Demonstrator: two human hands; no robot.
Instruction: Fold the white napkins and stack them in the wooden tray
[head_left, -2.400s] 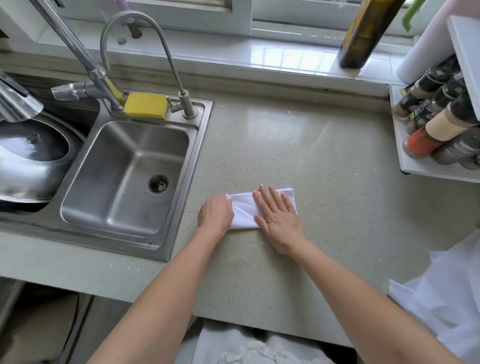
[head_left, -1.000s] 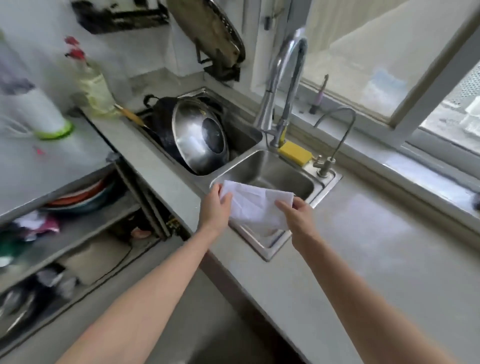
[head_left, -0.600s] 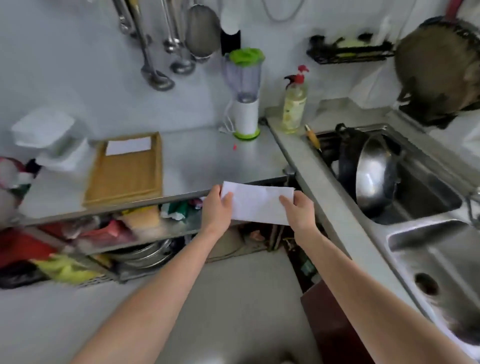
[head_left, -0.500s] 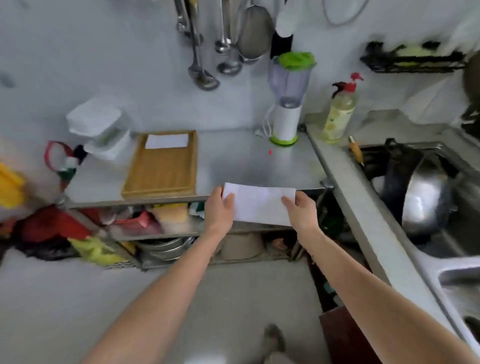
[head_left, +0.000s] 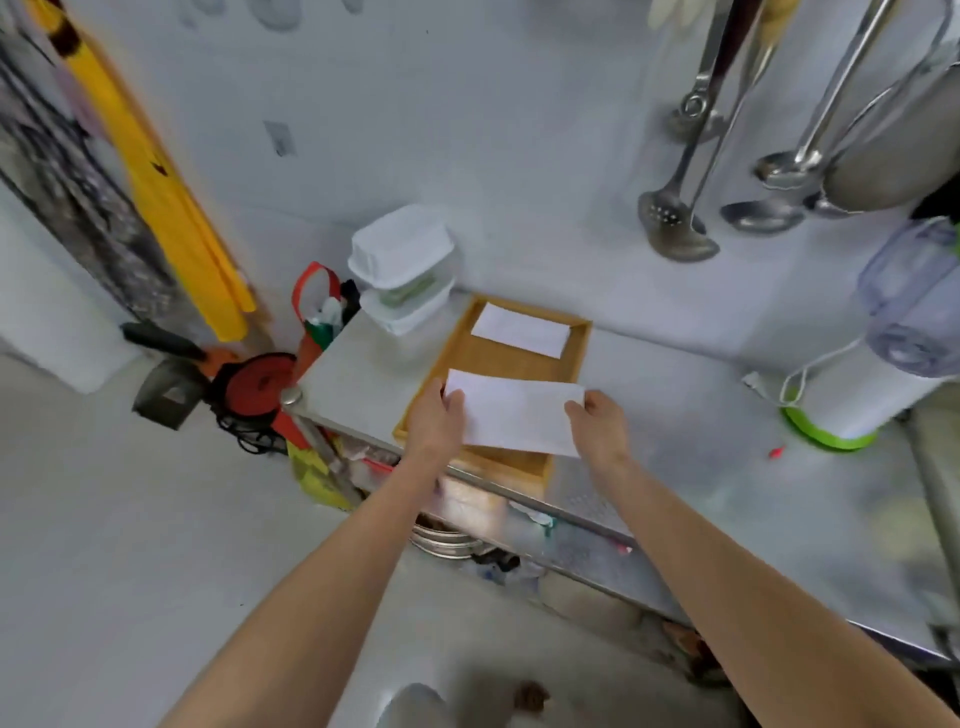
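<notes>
Steel worktop (head_left: 701, 415) carries a wooden tray (head_left: 483, 358) near its left end. Right of the tray stands a blender (head_left: 878, 374); stacked white lidded containers (head_left: 402, 265) sit just beyond its far left corner. Above the tray's near half, a folded white napkin (head_left: 517, 415) is held flat, left hand (head_left: 434, 418) and right hand (head_left: 597, 421) pinching its short ends. A second folded napkin (head_left: 519, 331) lies inside the tray's far end.

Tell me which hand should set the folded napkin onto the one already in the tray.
Probably left: left hand grips the folded napkin over the wooden tray; right hand is beyond its edge.
</notes>
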